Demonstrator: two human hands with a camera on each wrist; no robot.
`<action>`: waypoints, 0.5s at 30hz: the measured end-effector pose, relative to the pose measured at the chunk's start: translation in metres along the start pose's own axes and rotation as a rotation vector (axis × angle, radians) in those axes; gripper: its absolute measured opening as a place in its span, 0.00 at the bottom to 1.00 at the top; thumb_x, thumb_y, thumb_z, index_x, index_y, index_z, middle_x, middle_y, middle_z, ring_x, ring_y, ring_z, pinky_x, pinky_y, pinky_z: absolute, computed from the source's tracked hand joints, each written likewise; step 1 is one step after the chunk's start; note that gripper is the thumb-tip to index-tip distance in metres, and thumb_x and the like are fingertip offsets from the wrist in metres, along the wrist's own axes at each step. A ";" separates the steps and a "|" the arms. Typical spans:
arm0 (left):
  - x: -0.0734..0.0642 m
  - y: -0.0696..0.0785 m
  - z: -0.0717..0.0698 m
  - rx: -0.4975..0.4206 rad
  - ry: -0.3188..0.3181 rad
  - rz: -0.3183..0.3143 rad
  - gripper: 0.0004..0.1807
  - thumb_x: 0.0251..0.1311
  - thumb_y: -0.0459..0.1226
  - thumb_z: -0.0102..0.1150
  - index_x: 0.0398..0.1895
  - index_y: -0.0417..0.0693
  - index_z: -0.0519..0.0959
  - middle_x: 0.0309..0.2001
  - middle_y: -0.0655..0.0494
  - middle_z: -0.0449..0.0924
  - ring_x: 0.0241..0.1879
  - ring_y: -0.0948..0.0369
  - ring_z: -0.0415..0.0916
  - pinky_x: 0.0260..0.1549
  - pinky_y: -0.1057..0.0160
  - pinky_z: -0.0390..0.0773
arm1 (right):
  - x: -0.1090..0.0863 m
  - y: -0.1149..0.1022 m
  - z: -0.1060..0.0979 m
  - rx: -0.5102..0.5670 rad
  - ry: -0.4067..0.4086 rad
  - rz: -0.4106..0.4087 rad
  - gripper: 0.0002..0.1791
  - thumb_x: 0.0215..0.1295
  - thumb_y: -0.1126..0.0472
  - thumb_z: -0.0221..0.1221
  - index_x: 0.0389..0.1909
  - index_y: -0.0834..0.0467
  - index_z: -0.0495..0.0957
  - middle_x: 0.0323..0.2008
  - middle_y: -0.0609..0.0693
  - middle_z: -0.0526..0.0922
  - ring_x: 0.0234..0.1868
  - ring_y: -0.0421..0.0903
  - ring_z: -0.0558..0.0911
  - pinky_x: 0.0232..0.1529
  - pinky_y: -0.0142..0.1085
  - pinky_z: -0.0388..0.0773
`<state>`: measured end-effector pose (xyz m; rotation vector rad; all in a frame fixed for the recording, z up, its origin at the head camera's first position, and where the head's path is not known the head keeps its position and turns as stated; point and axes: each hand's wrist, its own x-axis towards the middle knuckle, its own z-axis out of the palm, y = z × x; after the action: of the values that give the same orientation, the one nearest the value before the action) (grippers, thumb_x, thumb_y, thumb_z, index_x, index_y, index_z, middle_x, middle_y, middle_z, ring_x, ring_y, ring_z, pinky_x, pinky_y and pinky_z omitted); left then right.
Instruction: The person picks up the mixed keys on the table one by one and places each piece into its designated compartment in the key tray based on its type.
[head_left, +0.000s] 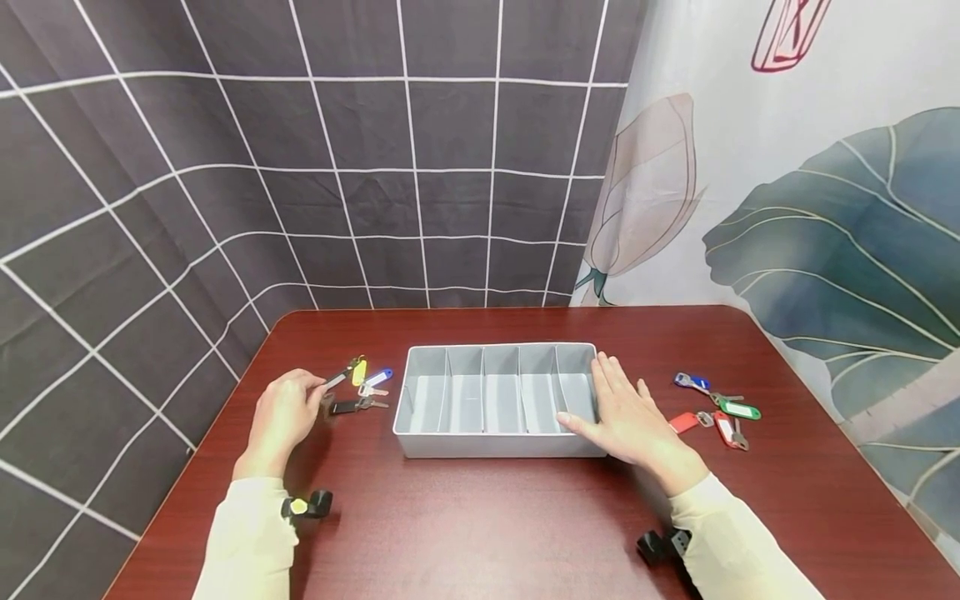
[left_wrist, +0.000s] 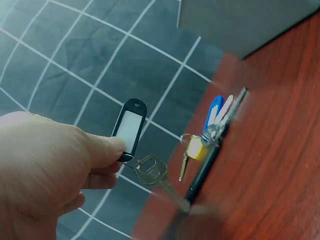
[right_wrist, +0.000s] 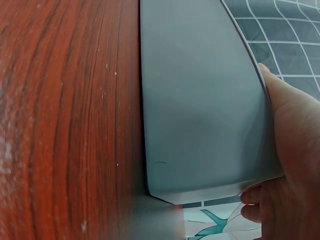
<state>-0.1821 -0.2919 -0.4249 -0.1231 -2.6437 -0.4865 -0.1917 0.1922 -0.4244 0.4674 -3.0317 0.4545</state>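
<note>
The work looks to be at an early point: one black-tagged key [left_wrist: 129,131] is lifted, pinched between the left hand's [head_left: 283,412] thumb and fingers left of the grey five-compartment box [head_left: 495,447], and no key shows inside that box yet. Still lying on the desk [head_left: 480,517] are a yellow tag [head_left: 359,372], a blue tag [head_left: 377,378] and a second black tag [head_left: 345,407] near that hand, plus blue, green and red tags [head_left: 740,409] to the right. The right hand [head_left: 633,421], fingers extended, rests against the box's right end, thumb over its front rim.
</note>
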 end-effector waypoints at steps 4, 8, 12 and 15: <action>0.001 0.003 -0.003 0.000 0.001 0.006 0.03 0.56 0.29 0.63 0.32 0.38 0.85 0.34 0.46 0.82 0.37 0.44 0.79 0.37 0.42 0.75 | 0.000 0.000 0.001 -0.001 -0.003 0.001 0.66 0.50 0.17 0.44 0.74 0.66 0.45 0.75 0.61 0.46 0.74 0.58 0.47 0.64 0.66 0.48; 0.002 0.007 -0.006 -0.001 0.014 0.022 0.04 0.55 0.28 0.63 0.32 0.39 0.85 0.34 0.47 0.82 0.37 0.44 0.79 0.36 0.42 0.75 | 0.000 0.001 0.001 0.002 -0.004 0.001 0.66 0.51 0.18 0.44 0.74 0.65 0.45 0.75 0.60 0.45 0.74 0.58 0.47 0.64 0.66 0.47; 0.002 0.010 -0.008 -0.007 0.035 0.044 0.03 0.55 0.28 0.63 0.31 0.40 0.85 0.33 0.48 0.83 0.37 0.45 0.80 0.35 0.43 0.75 | 0.000 0.001 0.001 0.003 -0.004 0.001 0.66 0.50 0.17 0.44 0.74 0.66 0.45 0.75 0.61 0.45 0.75 0.58 0.47 0.64 0.66 0.47; 0.003 0.013 -0.010 -0.015 0.044 0.052 0.03 0.55 0.29 0.64 0.31 0.41 0.85 0.33 0.49 0.83 0.37 0.46 0.80 0.36 0.44 0.76 | 0.000 0.001 0.001 -0.001 -0.001 -0.003 0.66 0.50 0.17 0.43 0.74 0.66 0.45 0.75 0.61 0.46 0.74 0.58 0.47 0.64 0.67 0.48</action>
<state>-0.1785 -0.2833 -0.4111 -0.1831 -2.5872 -0.4859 -0.1921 0.1926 -0.4252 0.4718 -3.0318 0.4533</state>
